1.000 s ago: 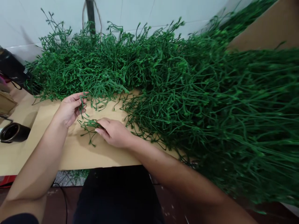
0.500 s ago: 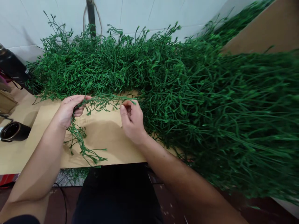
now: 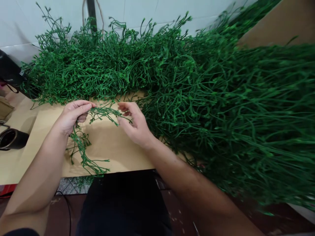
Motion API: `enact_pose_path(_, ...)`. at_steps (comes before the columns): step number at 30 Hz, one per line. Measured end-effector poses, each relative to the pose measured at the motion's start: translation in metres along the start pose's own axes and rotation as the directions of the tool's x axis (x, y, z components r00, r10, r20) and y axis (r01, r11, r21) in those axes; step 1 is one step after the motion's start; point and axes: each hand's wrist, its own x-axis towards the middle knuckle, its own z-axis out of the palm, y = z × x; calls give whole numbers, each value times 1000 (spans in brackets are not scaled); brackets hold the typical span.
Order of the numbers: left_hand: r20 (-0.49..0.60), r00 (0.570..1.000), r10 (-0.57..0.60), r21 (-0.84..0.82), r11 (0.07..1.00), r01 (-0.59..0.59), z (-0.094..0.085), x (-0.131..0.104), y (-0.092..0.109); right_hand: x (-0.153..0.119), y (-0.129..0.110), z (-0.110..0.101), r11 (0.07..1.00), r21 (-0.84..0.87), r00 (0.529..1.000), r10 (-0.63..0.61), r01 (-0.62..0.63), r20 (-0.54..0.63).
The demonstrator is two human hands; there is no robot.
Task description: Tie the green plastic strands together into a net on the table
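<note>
Thin green plastic-looking plant stems [image 3: 82,152] with small forked tips are pinched in my left hand [image 3: 75,114]. Part of the bunch droops below that hand over the board, and the rest stretches right toward my right hand [image 3: 134,123]. My right hand has its thumb and fingers parted around the far end of the stems, with the tips near its thumb. Whether its fingers touch them is hard to make out. Both hands are above a tan cardboard sheet [image 3: 103,144].
A large heap of the same green stems [image 3: 105,65] lines the back and spreads over the right side [image 3: 233,124]. At left stand a black bottle [image 3: 11,72] and a dark mug [image 3: 13,139]. A brown cardboard panel [image 3: 278,26] rises at the back right.
My right hand has moved slightly left and its fingers have spread from a closed curl. The stems' right end now hangs lower. My left hand keeps its pinch.
</note>
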Motion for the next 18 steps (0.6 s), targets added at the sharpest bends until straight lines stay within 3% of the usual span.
enact_pose_path(4, -17, 1000, 24, 22, 999, -23, 4, 1, -3, 1, -4, 2, 999, 53, 990, 1, -8, 138)
enact_pose_path(9, 60, 996, 60, 247, 966, -74, 10, 0, -7, 3, -1, 2, 981, 118, 984, 142, -155, 111)
enact_pose_path(13, 121, 971, 205, 410, 881, -237, 12, 3, -8, 5, 0, 1, 949, 228, 975, 200, -217, 94)
enact_pose_path(16, 157, 951, 266, 430, 849, -308, 16, 3, -7, 7, -1, 0, 923, 290, 967, 228, -251, 113)
enact_pose_path(18, 193, 957, 217, 404, 871, -279, 20, 2, -7, 8, -1, 0, 895, 359, 965, 240, -263, 109)
